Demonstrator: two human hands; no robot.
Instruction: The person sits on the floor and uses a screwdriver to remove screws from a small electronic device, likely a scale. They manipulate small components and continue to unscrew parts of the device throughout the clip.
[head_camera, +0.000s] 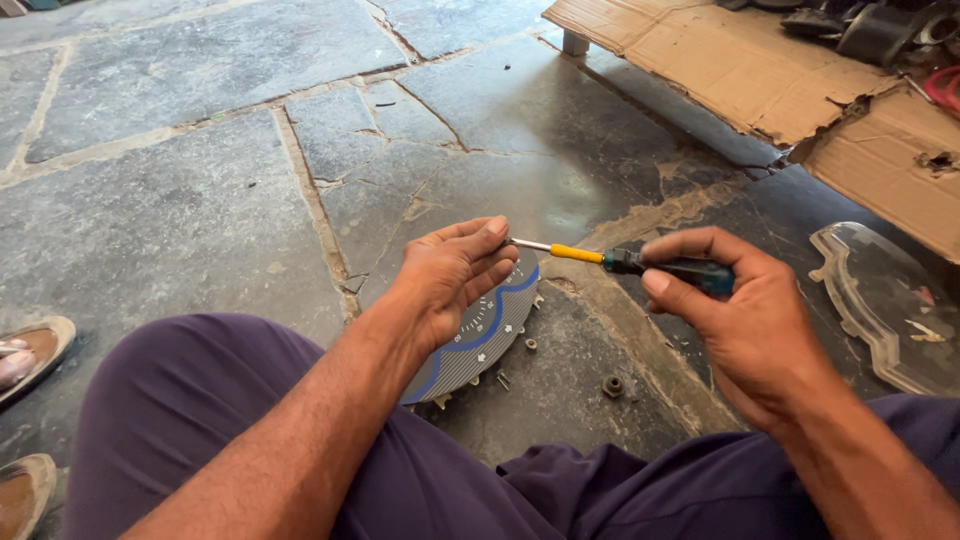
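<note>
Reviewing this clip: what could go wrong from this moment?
The yellow-and-teal handled screwdriver in the right hand points its tip at the left hand; a slip might jab the fingers. Small loose screws and a nut on the stone floor could get lost or kicked away.

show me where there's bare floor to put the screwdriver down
Widest bare patch: stone floor left of the left hand, beyond the knee. Another lies between the hands and the cardboard. Crowded: under the gauge panel, with small loose parts, and by the clear cover right of the right hand holding the screwdriver.
</note>
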